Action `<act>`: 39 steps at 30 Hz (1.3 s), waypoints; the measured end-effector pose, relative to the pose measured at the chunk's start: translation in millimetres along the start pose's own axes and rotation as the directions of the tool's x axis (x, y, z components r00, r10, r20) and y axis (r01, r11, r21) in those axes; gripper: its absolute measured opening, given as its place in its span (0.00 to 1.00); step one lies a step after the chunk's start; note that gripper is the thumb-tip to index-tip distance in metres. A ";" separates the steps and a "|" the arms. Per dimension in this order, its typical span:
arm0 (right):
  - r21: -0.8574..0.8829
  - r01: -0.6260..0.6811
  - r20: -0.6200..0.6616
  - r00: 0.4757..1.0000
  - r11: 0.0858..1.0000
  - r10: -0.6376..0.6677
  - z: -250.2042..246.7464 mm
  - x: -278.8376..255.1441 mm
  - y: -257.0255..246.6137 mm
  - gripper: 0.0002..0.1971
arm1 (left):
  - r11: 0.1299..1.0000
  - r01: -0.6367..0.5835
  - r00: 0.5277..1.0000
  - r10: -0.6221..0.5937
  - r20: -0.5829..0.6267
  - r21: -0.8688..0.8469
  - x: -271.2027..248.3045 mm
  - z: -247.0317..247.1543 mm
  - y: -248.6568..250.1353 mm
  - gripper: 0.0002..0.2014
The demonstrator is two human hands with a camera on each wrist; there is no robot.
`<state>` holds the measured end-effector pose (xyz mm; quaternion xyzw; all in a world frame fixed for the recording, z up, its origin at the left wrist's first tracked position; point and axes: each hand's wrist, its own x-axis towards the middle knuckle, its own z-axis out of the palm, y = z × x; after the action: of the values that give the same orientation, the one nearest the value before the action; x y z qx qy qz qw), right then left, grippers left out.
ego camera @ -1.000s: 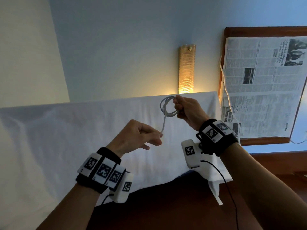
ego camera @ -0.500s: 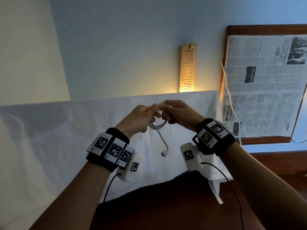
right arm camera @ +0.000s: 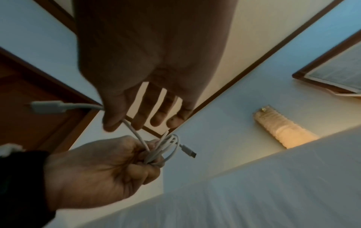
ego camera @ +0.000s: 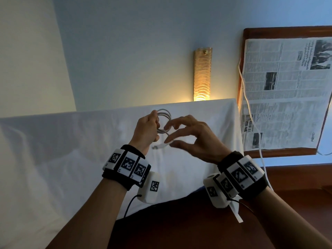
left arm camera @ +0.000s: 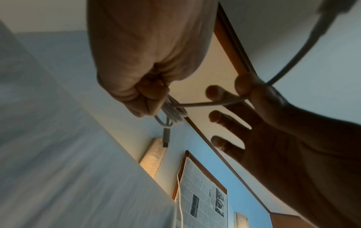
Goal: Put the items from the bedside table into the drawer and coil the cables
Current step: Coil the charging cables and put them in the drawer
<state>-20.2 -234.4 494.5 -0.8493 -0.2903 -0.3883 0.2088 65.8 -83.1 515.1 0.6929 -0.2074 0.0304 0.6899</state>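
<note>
Gripping a coiled white charging cable (ego camera: 162,121) in its curled fingers, the left hand (ego camera: 146,131) sits at chest height in the head view, a black band with square printed markers (ego camera: 126,164) round its wrist. Several loops stand up above the fist; the left wrist view shows them bunched at the fingertips with one plug (left arm camera: 166,137) hanging free past them. The right wrist view shows the same plug (right arm camera: 187,150) jutting from the bundle (right arm camera: 162,150).

Right hand (ego camera: 194,138) just beside the left, fingers spread and slightly bent. Thumb and forefinger pinch the loose tail of the cable near its other plug (ego camera: 160,146), which points toward the left wrist. That plug (right arm camera: 45,107) looms large and blurred in the right wrist view. A short, nearly taut run of cable joins the pinch to the coil. Right wrist wears a matching marker band (ego camera: 240,174).

Beyond the hands, white bed linen (ego camera: 62,141) fills the middle ground. Right of it, a dark wooden counter (ego camera: 280,90) carries an open newspaper (ego camera: 287,87); a second white cable (ego camera: 248,106) trails along the paper's edge and off the counter. Farthest off, a lit amber wall lamp (ego camera: 202,74) glows on the pale blue wall (ego camera: 143,42).
</note>
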 end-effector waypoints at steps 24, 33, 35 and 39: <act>0.806 -0.538 0.158 0.594 0.244 0.789 29.1 1.7 -1.4 0.05 | 0.950 0.093 0.994 -0.070 0.087 -0.297 -22.5 8.9 -0.4 0.18; 0.797 -0.520 0.100 0.614 0.306 0.783 28.8 9.2 -8.4 0.06 | 0.951 0.132 0.989 -0.106 0.108 -0.281 -24.4 3.2 -7.4 0.18; 0.830 -0.468 0.057 0.611 0.303 0.790 26.9 14.0 -12.5 0.08 | 0.965 0.120 0.989 -0.096 0.111 -0.232 -25.2 3.6 -8.9 0.18; 0.792 -0.479 0.030 0.648 0.377 0.761 18.5 20.0 -17.1 0.10 | 0.987 0.057 0.996 -0.046 0.073 -0.150 -24.2 1.5 -10.7 0.16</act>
<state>-10.8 -204.3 501.0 -0.6482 -0.0330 -0.2641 0.7135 46.9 -79.0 497.1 0.6441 -0.2149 -0.0273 0.7337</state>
